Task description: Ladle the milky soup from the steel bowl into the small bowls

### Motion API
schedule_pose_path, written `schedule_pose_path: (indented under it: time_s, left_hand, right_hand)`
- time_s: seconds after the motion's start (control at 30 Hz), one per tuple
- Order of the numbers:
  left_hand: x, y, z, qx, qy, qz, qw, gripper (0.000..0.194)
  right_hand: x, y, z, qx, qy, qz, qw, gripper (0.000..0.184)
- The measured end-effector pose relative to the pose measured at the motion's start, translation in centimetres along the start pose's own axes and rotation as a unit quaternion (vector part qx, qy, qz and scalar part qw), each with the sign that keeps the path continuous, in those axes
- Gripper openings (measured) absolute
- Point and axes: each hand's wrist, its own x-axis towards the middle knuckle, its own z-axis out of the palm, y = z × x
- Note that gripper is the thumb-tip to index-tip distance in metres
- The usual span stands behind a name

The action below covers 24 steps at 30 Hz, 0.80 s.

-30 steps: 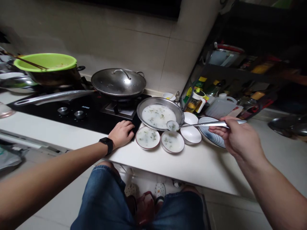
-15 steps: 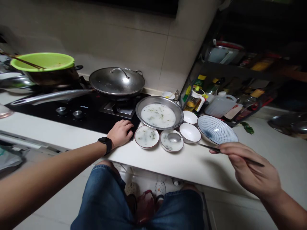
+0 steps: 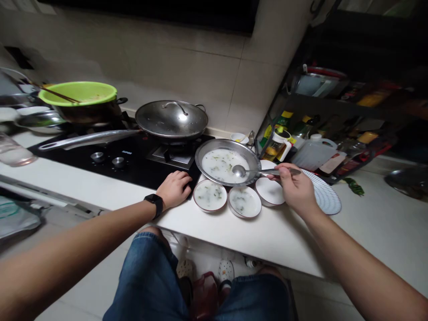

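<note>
My right hand [image 3: 296, 189] grips the handle of a metal ladle [image 3: 239, 170], whose cup is over the white, green-flecked soup in a wide metal basin [image 3: 252, 157]. Whether the cup touches the soup I cannot tell. In front of the basin stand a left bowl [image 3: 214, 210] and a middle bowl [image 3: 247, 216], both holding this soup. To their right is an empty white bowl [image 3: 270, 191], with another white bowl [image 3: 267, 165] behind it, partly covered by the ladle and hand. My left hand [image 3: 174, 189] rests at the stove's front edge, fingers outstretched, holding nothing.
A lidded wok [image 3: 172, 119] sits on the black stove [image 3: 140, 167], its long handle pointing left. Farther left, a green basin [image 3: 80, 94] with chopsticks tops a dark pot. A blue-patterned bowl [image 3: 326, 191] is beyond my right hand. Bottles and a jug [image 3: 313, 151] fill the rack.
My right hand has carried the ladle from the middle bowl up and left to the basin. The left hand stays at the stove edge. The view has shifted slightly.
</note>
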Motion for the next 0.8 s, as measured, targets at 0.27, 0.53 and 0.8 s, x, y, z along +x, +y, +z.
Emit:
schedule_pose_path:
  time_s: [0.27,0.53,0.8]
  left_hand:
    - [0.0,-0.1,0.1,-0.004,0.004,0.0,1.0,0.032]
    - [0.0,0.0,0.1,-0.01,0.007,0.0,1.0,0.032]
    - [0.0,0.1,0.0,0.003,0.004,0.0,1.0,0.034]
  right_hand:
    - [2.1,-0.6,1.4,0.17,0.126,0.269,0.94,0.012]
    - [1.9,-3.4,-1.0,0.228,0.162,0.284,0.917,0.011]
    - [-0.5,-5.6,-5.1,0.193,0.168,0.248,0.934,0.008]
